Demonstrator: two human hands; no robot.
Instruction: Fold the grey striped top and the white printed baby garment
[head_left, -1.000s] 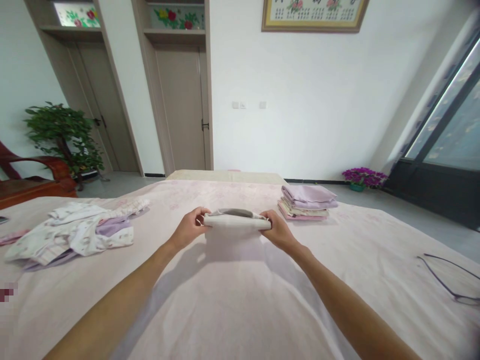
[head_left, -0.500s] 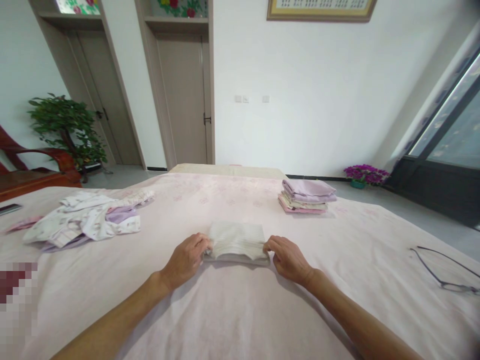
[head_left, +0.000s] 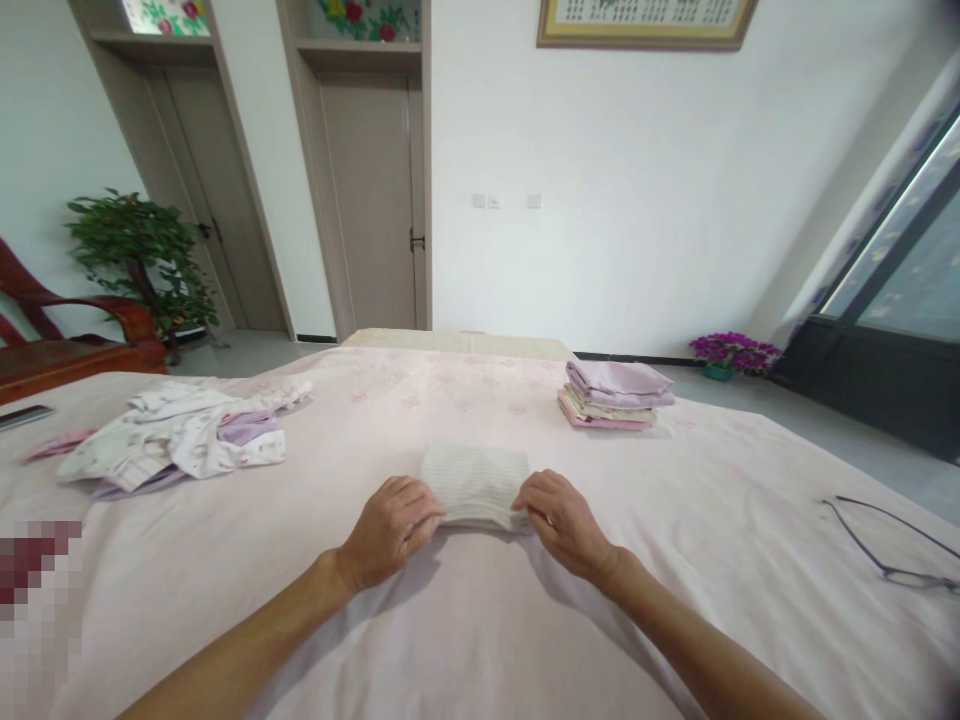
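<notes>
A pale striped garment (head_left: 480, 480), folded into a small rectangle, lies on the pink bedspread (head_left: 480, 620) in front of me. At its near left corner, the fingers of my left hand (head_left: 394, 530) are closed in a pinch on the cloth. My right hand (head_left: 564, 520) pinches the near right corner between thumb and fingers. The fold's near edge sags slightly between the two hands. What kind of garment it is cannot be made out.
A folded stack of clothes (head_left: 615, 395), lilac on top, stands at the back right. Loose clothes (head_left: 187, 440) are heaped on the left, near a phone (head_left: 26, 417). Eyeglasses (head_left: 892, 570) lie at the right edge. A wooden chair (head_left: 112, 335) stands beyond the left side.
My left hand has shifted right, inward along the garment's near edge, and my right hand slightly left. The near edge looks flatter and less bunched than before.
</notes>
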